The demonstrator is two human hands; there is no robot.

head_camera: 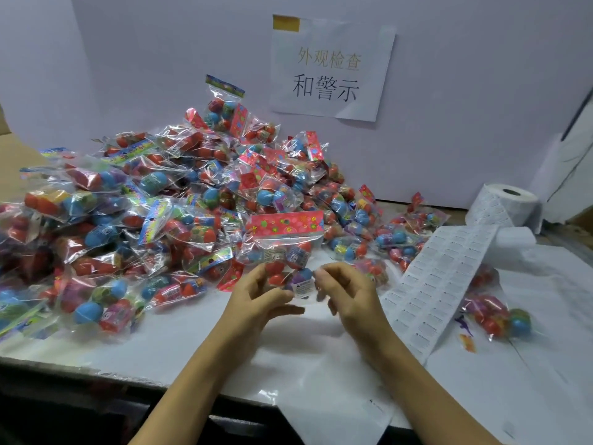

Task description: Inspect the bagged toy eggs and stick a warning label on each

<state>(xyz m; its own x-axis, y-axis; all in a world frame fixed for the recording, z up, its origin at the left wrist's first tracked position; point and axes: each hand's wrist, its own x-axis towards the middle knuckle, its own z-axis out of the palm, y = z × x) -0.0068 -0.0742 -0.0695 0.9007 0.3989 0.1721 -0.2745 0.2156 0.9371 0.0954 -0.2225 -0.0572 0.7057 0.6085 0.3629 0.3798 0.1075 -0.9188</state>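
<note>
A white paper sheet (332,69) taped to the pale back wall reads "外观检查" in faded yellow characters above "和警示" in black. Small white stickers on the clear bagged toy eggs (282,248) held up show "6". Print on the white label strip (439,284) is too small to read.
</note>
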